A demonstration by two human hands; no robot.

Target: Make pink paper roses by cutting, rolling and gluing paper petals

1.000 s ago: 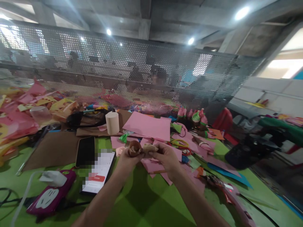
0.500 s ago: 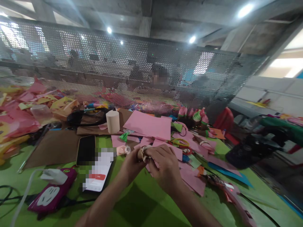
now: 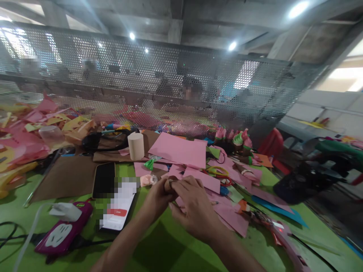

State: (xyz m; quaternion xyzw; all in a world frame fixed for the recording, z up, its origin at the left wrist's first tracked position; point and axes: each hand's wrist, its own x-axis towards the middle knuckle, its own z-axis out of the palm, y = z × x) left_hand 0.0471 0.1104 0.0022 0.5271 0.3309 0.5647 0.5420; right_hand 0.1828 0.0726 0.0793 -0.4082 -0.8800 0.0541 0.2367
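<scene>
My left hand (image 3: 157,198) is closed around a small brown rolled piece (image 3: 169,183), probably paper, over the middle of the green table. Most of that piece is hidden by my fingers. Bent over it from the other side, my right hand (image 3: 194,206) has its fingers against the piece, with the thumb apart below. Sheets of pink paper (image 3: 181,149) lie just beyond both hands. A pale pink lump with clear wrapping (image 3: 148,180) sits left of my fingers, near a small green wrapped bit (image 3: 149,163).
Left are two phones (image 3: 103,179) (image 3: 120,207) and a purple power strip (image 3: 64,230) with cables. A cream roll (image 3: 135,146) stands behind. Scissors (image 3: 218,172), a pink glue gun (image 3: 286,236) and paper cones (image 3: 241,139) lie right. A perforated metal screen (image 3: 159,75) bounds the back.
My right hand has turned and closed further over the brown roll, covering the pale part that showed before. Its thumb has moved away, down and left.
</scene>
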